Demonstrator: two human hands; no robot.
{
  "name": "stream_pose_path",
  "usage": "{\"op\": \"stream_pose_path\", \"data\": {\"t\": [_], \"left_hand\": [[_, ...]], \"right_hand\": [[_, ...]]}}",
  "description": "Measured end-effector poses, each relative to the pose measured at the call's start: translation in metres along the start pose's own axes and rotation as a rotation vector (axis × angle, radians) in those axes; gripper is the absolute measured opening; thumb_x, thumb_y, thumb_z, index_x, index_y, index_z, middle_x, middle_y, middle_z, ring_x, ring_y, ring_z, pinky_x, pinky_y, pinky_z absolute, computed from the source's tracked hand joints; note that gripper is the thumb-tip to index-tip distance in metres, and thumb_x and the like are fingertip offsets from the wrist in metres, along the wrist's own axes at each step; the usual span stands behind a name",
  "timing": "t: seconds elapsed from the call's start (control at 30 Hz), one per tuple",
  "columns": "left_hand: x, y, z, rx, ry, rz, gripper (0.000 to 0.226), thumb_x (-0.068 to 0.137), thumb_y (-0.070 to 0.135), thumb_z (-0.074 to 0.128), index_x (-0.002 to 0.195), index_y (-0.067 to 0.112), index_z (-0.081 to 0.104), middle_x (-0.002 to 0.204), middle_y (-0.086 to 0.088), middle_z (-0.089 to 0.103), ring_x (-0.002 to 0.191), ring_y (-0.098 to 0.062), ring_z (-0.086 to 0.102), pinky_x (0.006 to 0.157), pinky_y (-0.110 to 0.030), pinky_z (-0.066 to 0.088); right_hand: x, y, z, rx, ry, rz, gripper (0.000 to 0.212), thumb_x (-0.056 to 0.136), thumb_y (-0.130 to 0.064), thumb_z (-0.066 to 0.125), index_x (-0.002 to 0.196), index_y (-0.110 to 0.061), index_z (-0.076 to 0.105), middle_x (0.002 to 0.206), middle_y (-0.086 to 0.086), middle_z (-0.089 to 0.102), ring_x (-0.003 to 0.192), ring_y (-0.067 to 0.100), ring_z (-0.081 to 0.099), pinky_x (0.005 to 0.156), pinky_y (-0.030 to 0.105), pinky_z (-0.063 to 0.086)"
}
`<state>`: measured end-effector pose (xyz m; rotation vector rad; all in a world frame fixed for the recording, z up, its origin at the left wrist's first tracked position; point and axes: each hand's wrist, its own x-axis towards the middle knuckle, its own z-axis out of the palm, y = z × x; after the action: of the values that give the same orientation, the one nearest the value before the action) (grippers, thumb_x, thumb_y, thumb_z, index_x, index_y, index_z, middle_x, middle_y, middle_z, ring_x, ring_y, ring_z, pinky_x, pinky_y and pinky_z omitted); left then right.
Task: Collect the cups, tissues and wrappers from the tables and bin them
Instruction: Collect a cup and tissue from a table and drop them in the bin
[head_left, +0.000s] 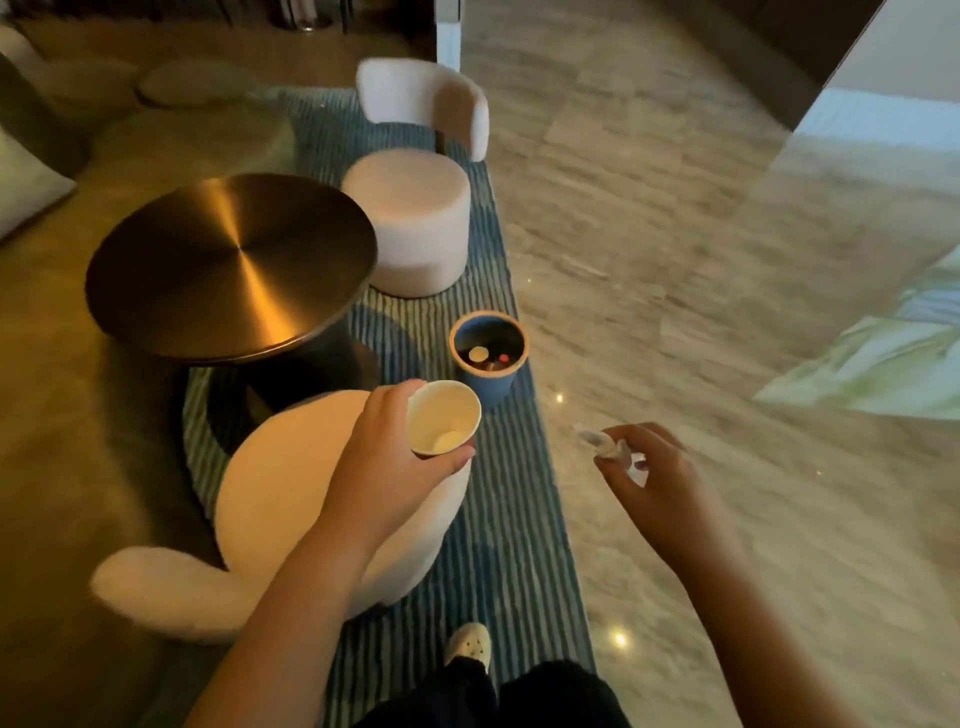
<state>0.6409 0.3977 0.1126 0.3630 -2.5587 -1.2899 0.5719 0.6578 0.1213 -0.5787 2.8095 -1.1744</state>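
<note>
Table: the round brushed-metal table (231, 265) stands on the rug, left of the bin.
Chair: the white fluffy round-seated chair (291, 499) sits under the left forearm and crowds the approach on that side.
Bin: the small blue cylindrical bin with a tan rim (491, 391) stands just ahead with its mouth open and rubbish inside.
Left hand: the left hand (387, 457) is wrapped round the white paper cup (442, 418), held upright just short of the bin, probably ready for dropping.
Right hand: the right hand (665, 483) pinches a crumpled white tissue (608, 447) over the marble floor, right of the bin.
</note>
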Motion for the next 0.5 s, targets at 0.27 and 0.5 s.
{"op": "stream_pose_path", "data": {"t": [0.27, 0.5], "left_hand": [[0.163, -0.013, 0.047, 0.088, 0.039, -0.046, 0.068, 0.063, 0.057, 0.075, 0.117, 0.053, 0.034, 0.108, 0.026, 0.030, 0.099, 0.001, 0.038, 0.071, -0.015, 0.036], [0.301, -0.043, 0.121, 0.187, 0.097, -0.220, 0.075, 0.066, 0.059, 0.071, 0.128, 0.039, 0.034, 0.107, 0.014, 0.031, 0.101, -0.007, 0.037, 0.073, -0.024, 0.040]], "right_hand": [[0.189, 0.051, 0.010, -0.002, -0.067, 0.017, 0.009, 0.086, -0.031, 0.063, 0.094, -0.035, 0.064, 0.094, -0.016, 0.057, 0.087, -0.006, 0.053, 0.066, 0.013, 0.041], [0.372, 0.116, 0.042, -0.025, -0.275, -0.042, 0.010, 0.086, -0.025, 0.065, 0.096, -0.028, 0.068, 0.087, -0.011, 0.051, 0.079, -0.001, 0.051, 0.063, 0.008, 0.036]]}}
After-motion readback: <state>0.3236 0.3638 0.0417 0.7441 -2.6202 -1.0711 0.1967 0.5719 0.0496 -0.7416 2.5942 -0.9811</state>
